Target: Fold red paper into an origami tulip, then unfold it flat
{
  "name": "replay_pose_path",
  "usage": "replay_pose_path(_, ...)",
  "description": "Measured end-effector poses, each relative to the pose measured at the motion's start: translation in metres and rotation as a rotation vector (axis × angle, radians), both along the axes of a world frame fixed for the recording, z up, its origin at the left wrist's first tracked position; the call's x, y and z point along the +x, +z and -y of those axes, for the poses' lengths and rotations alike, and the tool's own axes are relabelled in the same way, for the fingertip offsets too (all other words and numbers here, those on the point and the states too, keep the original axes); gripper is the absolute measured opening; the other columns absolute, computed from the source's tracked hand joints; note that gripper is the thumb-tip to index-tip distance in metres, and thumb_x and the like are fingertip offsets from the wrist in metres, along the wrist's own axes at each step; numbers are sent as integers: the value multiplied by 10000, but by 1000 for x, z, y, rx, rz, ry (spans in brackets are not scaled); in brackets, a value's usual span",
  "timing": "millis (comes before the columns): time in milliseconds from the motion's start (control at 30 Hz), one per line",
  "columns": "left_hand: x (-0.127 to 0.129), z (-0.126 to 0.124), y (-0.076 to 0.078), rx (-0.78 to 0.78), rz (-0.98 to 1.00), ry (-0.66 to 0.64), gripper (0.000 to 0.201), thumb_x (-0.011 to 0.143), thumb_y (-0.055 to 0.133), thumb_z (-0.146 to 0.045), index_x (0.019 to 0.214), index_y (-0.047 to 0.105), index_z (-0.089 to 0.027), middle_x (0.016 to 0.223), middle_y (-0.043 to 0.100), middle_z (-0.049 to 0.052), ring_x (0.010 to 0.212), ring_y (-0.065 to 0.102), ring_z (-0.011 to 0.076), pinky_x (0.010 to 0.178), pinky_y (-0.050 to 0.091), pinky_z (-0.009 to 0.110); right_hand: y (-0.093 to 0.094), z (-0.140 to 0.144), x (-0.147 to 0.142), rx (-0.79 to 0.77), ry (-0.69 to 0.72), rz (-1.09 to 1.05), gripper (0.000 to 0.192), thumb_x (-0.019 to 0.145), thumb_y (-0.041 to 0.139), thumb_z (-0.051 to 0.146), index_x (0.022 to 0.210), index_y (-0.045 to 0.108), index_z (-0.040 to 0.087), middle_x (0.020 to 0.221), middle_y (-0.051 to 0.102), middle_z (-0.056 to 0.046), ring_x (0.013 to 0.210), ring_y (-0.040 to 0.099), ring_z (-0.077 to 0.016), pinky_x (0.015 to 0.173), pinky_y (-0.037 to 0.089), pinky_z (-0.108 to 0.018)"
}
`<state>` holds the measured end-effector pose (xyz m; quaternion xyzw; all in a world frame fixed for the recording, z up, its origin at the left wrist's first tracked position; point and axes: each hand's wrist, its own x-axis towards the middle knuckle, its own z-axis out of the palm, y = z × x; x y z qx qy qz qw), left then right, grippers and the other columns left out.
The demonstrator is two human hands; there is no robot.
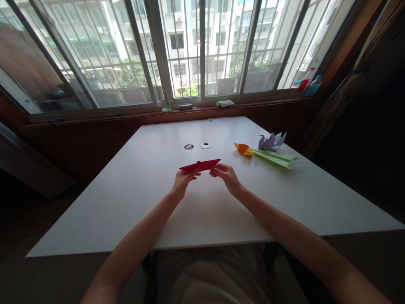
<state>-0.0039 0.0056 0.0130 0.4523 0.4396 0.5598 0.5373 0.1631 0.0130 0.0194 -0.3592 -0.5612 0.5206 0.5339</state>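
A broad white rectangular table (pixel 133 198) stands against a dark wooden sill under a wide barred window (pixel 177 50) that looks out on pale apartment blocks and trees. Two small round holes (pixel 196 146) sit near the table's middle. Above the tabletop, the left hand (pixel 183 179) and right hand (pixel 225 175) each pinch one end of a long, flat, pointed piece of folded red paper (pixel 200 165), fingers closed on it. Well apart to the right lie an orange folded paper cone (pixel 243 148), a purple paper flower (pixel 271 141) and a green folded paper stem (pixel 274 157).
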Motion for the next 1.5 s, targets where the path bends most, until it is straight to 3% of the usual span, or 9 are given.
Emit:
replay_pose_path(167,0,-1,0,9,-7,5,295,556,705,-300,803,653,-147,731,650,49,650,589,149,617,413,273,1,3,0,48,63,26,261,635,663,337,836,640,173,725,635,-28,602,545,-112,574,428,-250)
replay_pose_path(300,1,1,0,-17,-9,-81,289,571,694,-317,801,651,-148,766,655,60,680,588,150,643,414,276,-1,3,-2,-46,150,28,301,635,648,398,815,648,157,646,639,-35,577,580,-139,591,470,-294)
replay_pose_path(433,2,4,1,-52,19,-142,332,609,659,-377,863,632,-165,874,653,78,730,595,153,670,412,270,-2,2,-4,-80,144,-6,317,631,651,397,838,654,157,730,669,-56,648,618,-162,674,489,-333)
replay_pose_path(567,3,7,5,-51,82,-242,394,661,593,-455,948,602,-185,1006,622,99,884,581,190,705,411,268,-2,1,-4,-2,57,-12,279,646,644,348,869,655,181,806,671,-47,710,620,-163,708,488,-333)
replay_pose_path(733,4,9,8,-66,136,-303,418,702,512,-518,929,601,-178,1011,612,99,973,549,222,727,418,288,-2,5,-3,235,-29,135,243,673,612,285,900,657,213,882,664,-36,818,605,-193,746,473,-340)
replay_pose_path(867,3,6,4,-114,120,-247,359,652,614,-430,890,598,-162,924,628,83,886,582,194,699,422,266,-2,10,-4,293,-19,236,262,705,560,271,950,639,219,933,657,-32,858,590,-202,756,461,-342)
replay_pose_path(1133,4,9,3,-19,-31,-107,313,626,642,-376,856,629,-165,878,646,80,814,585,186,680,422,286,-2,2,-1,52,43,89,245,733,502,347,862,623,176,797,651,-36,728,597,-167,646,473,-291)
replay_pose_path(1333,7,12,3,103,-48,-97,285,562,695,-306,796,644,-151,799,646,60,745,569,171,700,431,309,-6,6,-5,170,10,269,288,664,588,443,717,619,161,674,629,-34,636,571,-160,581,457,-278)
replay_pose_path(1500,10,11,-1,96,-34,-48,262,528,717,-278,735,649,-134,726,636,53,687,562,159,666,444,300,-6,12,-8,240,-15,339,284,684,575,442,693,612,160,659,625,-43,611,563,-154,537,442,-262)
